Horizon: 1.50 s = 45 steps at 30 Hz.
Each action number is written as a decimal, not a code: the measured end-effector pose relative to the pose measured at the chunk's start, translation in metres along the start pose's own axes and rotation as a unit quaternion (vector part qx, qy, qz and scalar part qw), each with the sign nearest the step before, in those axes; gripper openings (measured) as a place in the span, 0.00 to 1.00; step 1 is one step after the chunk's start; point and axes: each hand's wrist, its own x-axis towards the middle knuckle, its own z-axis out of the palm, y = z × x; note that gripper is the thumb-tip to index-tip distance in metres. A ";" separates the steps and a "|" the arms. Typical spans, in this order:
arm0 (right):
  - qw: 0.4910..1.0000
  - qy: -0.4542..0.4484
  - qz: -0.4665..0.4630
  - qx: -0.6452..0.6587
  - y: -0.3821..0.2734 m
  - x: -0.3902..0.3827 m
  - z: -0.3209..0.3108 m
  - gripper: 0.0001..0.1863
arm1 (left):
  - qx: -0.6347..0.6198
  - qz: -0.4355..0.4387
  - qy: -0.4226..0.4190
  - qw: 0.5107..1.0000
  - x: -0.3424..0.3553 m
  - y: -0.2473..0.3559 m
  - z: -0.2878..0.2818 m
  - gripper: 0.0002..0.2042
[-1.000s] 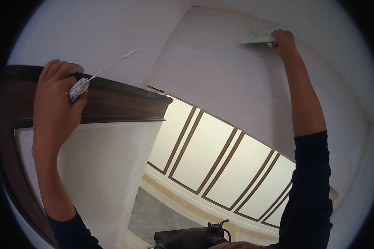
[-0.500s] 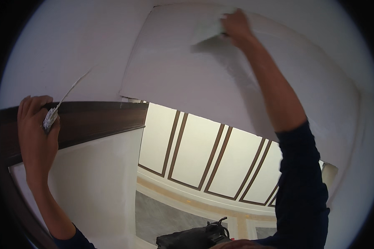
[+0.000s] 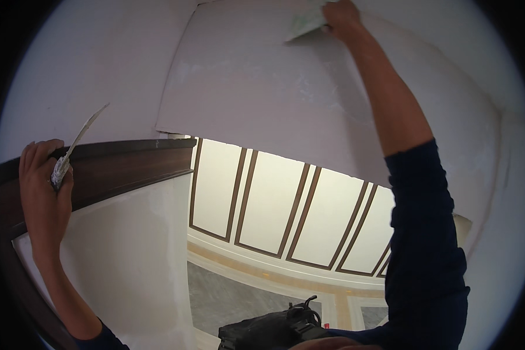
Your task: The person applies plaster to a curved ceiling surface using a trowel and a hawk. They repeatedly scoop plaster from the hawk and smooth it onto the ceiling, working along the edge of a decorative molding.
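My right hand point(image 3: 342, 21) is raised at the top of the view, wrapped round a wide, pale-bladed scraper point(image 3: 308, 24). Its blade lies against or very close to the broad white plastered surface point(image 3: 239, 93), which has faint smears. At the left, my left hand point(image 3: 45, 188) is closed round a putty knife point(image 3: 59, 170) caked with white paste, its thin blade seen nearly edge-on and pointing up. The fingertips of that hand are at the upper edge of a dark brown wooden trim point(image 3: 116, 171); whether they press on it I cannot tell.
Beyond the plastered surface's lower edge stands a cream wall with brown-framed panels point(image 3: 271, 204). Grey flooring point(image 3: 227, 297) with a tan border lies far below. A black bag point(image 3: 268, 329) sits at the bottom middle. A pale wall point(image 3: 128, 256) extends under the wooden trim.
My right hand has moved up and slightly right with the scraper. The whole view has shifted a little; my left hand keeps its hold at the wooden trim.
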 end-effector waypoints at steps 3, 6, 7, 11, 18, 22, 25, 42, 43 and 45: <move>0.991 0.081 0.003 0.103 0.053 -0.024 0.060 0.13 | 0.016 0.012 -0.002 1.000 0.000 -0.002 -0.001 0.06; 0.538 0.066 0.372 0.754 0.089 -0.053 0.096 0.13 | 0.024 0.015 0.004 1.000 0.000 -0.004 -0.003 0.07; 0.763 0.074 0.281 0.578 0.101 -0.066 0.100 0.15 | 0.018 0.012 -0.002 1.000 0.000 -0.003 -0.004 0.08; 0.761 0.025 0.343 0.550 0.166 -0.146 0.086 0.18 | 0.017 -0.007 0.042 0.999 0.002 -0.001 -0.003 0.03; 0.578 0.055 0.312 0.752 0.120 -0.170 -0.047 0.13 | -0.064 -0.024 0.014 0.998 0.004 -0.001 -0.003 0.04; 0.953 0.050 0.104 0.280 0.012 -0.118 -0.143 0.10 | -0.063 -0.057 0.016 0.996 0.007 -0.013 0.002 0.11; 0.973 0.017 0.158 0.168 0.016 -0.137 -0.155 0.15 | -0.074 -0.049 0.011 0.996 0.007 -0.020 0.016 0.14; 0.927 0.189 0.301 0.121 0.007 -0.010 -0.037 0.07 | -0.136 -0.034 0.037 0.989 0.016 -0.031 0.019 0.04; 0.928 0.195 0.288 0.135 -0.015 0.012 -0.043 0.07 | -0.104 -0.032 0.025 0.994 0.016 -0.032 0.019 0.04; 0.926 0.197 0.259 0.193 -0.049 0.048 -0.063 0.06 | -0.039 -0.011 0.026 0.999 0.018 -0.033 0.015 0.05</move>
